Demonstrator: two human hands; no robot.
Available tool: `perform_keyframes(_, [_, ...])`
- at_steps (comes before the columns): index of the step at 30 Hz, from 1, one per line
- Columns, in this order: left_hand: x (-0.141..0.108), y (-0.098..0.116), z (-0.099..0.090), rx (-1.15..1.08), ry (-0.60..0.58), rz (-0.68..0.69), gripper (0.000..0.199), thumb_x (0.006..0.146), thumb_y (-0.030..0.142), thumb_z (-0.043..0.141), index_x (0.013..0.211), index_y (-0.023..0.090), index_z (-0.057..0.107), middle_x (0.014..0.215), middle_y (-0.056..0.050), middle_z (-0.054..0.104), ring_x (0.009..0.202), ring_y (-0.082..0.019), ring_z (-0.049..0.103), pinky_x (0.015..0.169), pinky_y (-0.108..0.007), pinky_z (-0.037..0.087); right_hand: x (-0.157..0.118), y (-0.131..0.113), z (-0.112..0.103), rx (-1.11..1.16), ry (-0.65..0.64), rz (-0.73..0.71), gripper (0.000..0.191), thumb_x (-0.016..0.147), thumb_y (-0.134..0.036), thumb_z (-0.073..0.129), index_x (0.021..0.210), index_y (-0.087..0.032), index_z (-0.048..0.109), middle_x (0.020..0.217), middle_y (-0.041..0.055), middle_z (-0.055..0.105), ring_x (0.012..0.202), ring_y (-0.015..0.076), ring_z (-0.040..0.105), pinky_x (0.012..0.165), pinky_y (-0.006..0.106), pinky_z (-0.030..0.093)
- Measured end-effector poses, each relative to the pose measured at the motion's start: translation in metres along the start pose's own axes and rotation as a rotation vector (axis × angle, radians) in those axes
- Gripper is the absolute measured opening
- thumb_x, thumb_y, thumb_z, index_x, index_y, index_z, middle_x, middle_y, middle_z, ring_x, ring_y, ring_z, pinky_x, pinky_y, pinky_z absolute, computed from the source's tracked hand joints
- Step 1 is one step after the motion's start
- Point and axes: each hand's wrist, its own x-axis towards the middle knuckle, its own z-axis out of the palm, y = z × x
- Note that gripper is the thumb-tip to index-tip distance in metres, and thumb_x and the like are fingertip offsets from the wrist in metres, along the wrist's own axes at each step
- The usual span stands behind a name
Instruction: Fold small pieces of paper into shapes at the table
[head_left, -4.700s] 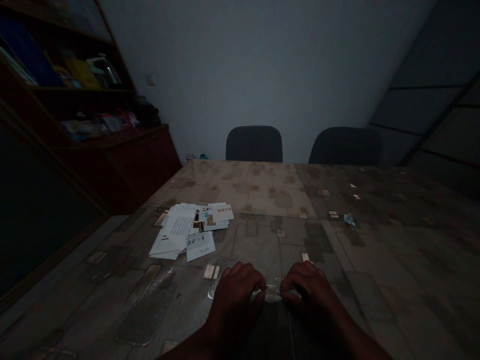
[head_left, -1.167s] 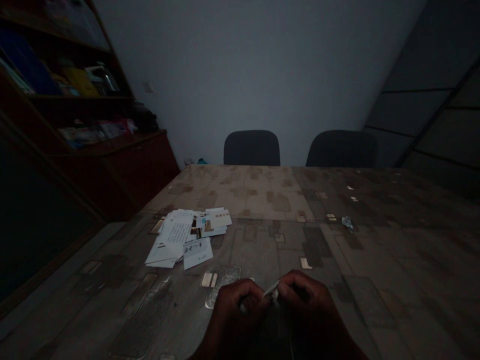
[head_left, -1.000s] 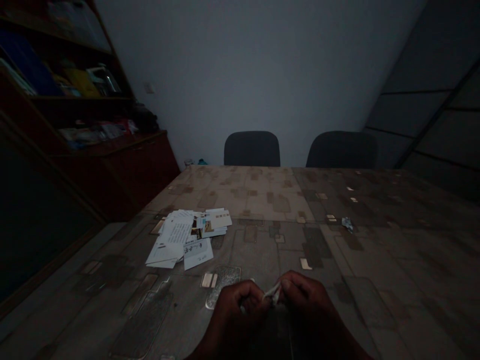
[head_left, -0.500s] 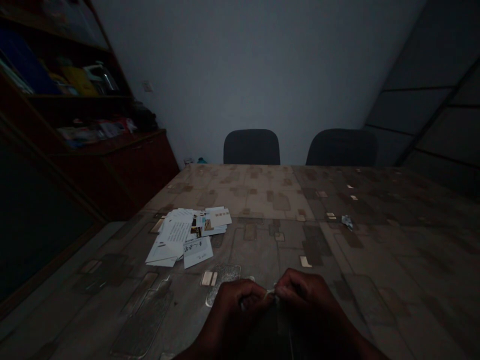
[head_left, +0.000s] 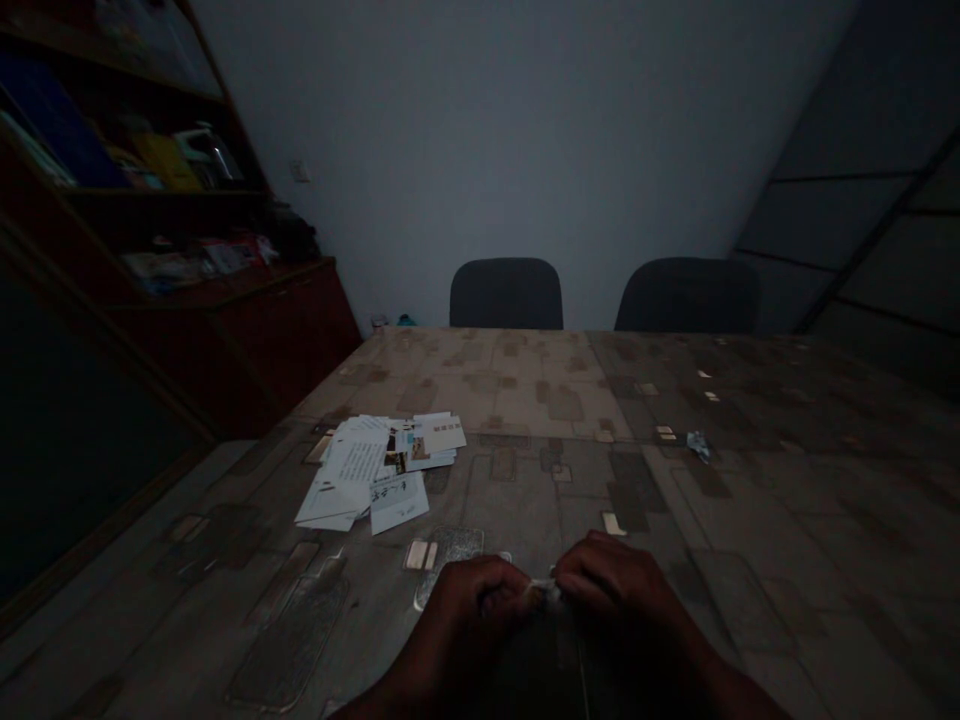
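My left hand [head_left: 484, 600] and my right hand [head_left: 611, 580] are close together above the near edge of the table. Both are closed, with thumb and fingers pinched. Between the fingertips is a small whitish piece [head_left: 546, 590], thin and crumpled-looking; the dark light does not show its kind. Each hand grips one side of it. To the left of my hands, a loose pile of printed white cards [head_left: 352, 470] lies on the table, some overlapping.
The table [head_left: 525, 400] has a patterned cover with shiny patches. A small crumpled silvery scrap [head_left: 698, 446] lies to the right. Two dark chairs, one left [head_left: 506, 293] and one right [head_left: 688, 295], stand at the far edge. A reddish cabinet [head_left: 285, 335] with filled shelves is on the left.
My hands stay pinched together, with the right hand slightly farther to the right. More of the whitish piece shows between the fingertips. The view has shifted a little.
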Motion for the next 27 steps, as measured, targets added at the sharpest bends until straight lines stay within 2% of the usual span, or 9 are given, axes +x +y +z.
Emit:
perform_keyframes(5, [0.002,0.001,-0.001,0.016,-0.011,0.019,0.028,0.084,0.038,0.06,0.072,0.015,0.07,0.067,0.0,0.061,0.064,-0.014,0.053,0.058,-0.023,0.037,-0.001,-0.002,0.002,0.039,0.013,0.164,0.027,0.091,-0.028,0.043,0.069,-0.021,0.056,0.066,-0.0009,0.058,0.062,0.0147,0.053,0.056,0.025,0.036])
perform_keyframes(7, [0.003,0.002,-0.002,0.034,-0.01,0.019,0.027,0.083,0.037,0.059,0.072,0.015,0.069,0.066,0.0,0.061,0.063,-0.014,0.052,0.058,-0.022,0.037,0.0,-0.002,0.002,0.087,-0.024,0.199,0.025,0.089,-0.03,0.045,0.068,-0.021,0.054,0.066,-0.0017,0.057,0.062,0.0142,0.052,0.055,0.024,0.034])
perform_keyframes(10, [0.003,0.004,-0.003,0.071,0.006,0.016,0.025,0.082,0.033,0.058,0.071,0.014,0.069,0.064,0.0,0.061,0.061,-0.013,0.052,0.056,-0.022,0.036,0.001,0.0,0.005,0.123,-0.099,0.169,0.014,0.086,-0.03,0.051,0.079,-0.02,0.057,0.067,-0.0022,0.056,0.061,0.0138,0.051,0.054,0.023,0.033])
perform_keyframes(12, [0.002,0.005,-0.002,0.089,0.021,0.027,0.025,0.082,0.032,0.057,0.07,0.014,0.069,0.063,0.0,0.06,0.059,-0.013,0.051,0.054,-0.021,0.035,-0.001,0.0,0.009,0.076,-0.089,0.098,0.013,0.086,-0.03,0.052,0.083,-0.019,0.059,0.069,-0.0014,0.057,0.061,0.0138,0.051,0.055,0.023,0.033])
perform_keyframes(14, [0.001,0.005,-0.001,0.096,0.026,0.033,0.024,0.082,0.032,0.058,0.069,0.014,0.068,0.062,0.0,0.059,0.057,-0.013,0.05,0.053,-0.021,0.034,-0.003,0.0,0.013,0.008,-0.045,0.03,0.017,0.087,-0.029,0.05,0.078,-0.019,0.059,0.07,0.0003,0.058,0.063,0.0144,0.052,0.058,0.025,0.033])
perform_keyframes(18, [0.001,-0.001,0.0,0.165,0.031,0.006,0.019,0.08,0.026,0.059,0.068,0.015,0.067,0.06,0.001,0.059,0.057,-0.013,0.051,0.052,-0.02,0.033,-0.007,-0.002,0.018,-0.006,0.008,0.086,0.021,0.088,-0.029,0.048,0.075,-0.018,0.06,0.07,0.0016,0.059,0.066,0.016,0.055,0.06,0.026,0.034])
perform_keyframes(23, [0.004,-0.007,-0.005,0.267,-0.01,0.094,0.025,0.086,0.029,0.055,0.068,0.016,0.066,0.065,0.0,0.062,0.063,-0.014,0.055,0.056,-0.021,0.034,-0.004,-0.003,0.013,0.09,-0.029,0.167,0.027,0.088,-0.034,0.048,0.068,-0.019,0.059,0.062,-0.0013,0.057,0.059,0.0142,0.054,0.055,0.024,0.032])
perform_keyframes(25, [0.004,-0.007,-0.006,0.308,-0.049,0.108,0.024,0.087,0.027,0.055,0.068,0.016,0.065,0.065,0.001,0.062,0.062,-0.013,0.055,0.055,-0.021,0.033,-0.003,-0.002,0.011,0.054,-0.058,0.157,0.029,0.089,-0.031,0.046,0.066,-0.019,0.059,0.062,-0.0004,0.059,0.06,0.0145,0.054,0.056,0.024,0.032])
perform_keyframes(27, [0.002,-0.006,-0.007,0.411,-0.087,0.082,0.026,0.088,0.026,0.054,0.066,0.017,0.063,0.06,0.002,0.06,0.056,-0.011,0.051,0.051,-0.021,0.028,-0.002,0.0,0.01,-0.023,-0.093,0.082,0.029,0.09,-0.025,0.044,0.066,-0.019,0.06,0.063,0.0002,0.061,0.062,0.0148,0.054,0.06,0.025,0.033])
